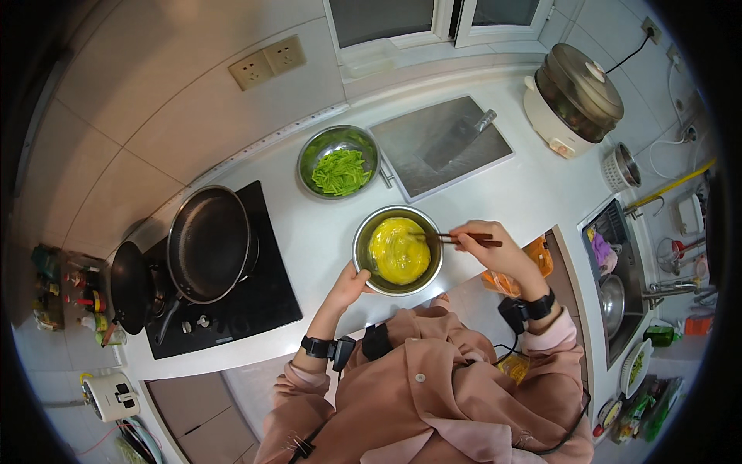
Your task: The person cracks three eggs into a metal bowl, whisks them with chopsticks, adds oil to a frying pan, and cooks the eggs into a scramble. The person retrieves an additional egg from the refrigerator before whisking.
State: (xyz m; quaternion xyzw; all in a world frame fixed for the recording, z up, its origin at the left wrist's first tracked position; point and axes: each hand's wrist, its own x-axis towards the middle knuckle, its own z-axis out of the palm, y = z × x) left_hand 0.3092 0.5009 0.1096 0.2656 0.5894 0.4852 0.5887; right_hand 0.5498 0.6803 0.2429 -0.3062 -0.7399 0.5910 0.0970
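Observation:
My left hand [349, 286] grips the rim of a stainless steel bowl [360, 249] at its lower left, thumb over the edge. Yellow beaten egg [400, 250] lies inside, its surface streaked and swirled. In my right hand [490, 243] is a pair of dark wooden chopsticks [452, 238], their tips blurred in the egg. Behind this bowl stands a second steel bowl [307, 148] holding cut green vegetable strips [341, 173]. To its right, a cleaver [455, 142] rests flat on a grey cutting board [423, 180].
At left, a large frying pan [208, 246] and a smaller black wok [132, 287] sit on the black glass cooktop [243, 316]. A lidded electric steamer [571, 104] occupies the far right corner. The sink [626, 313] at right holds a metal basin [611, 304].

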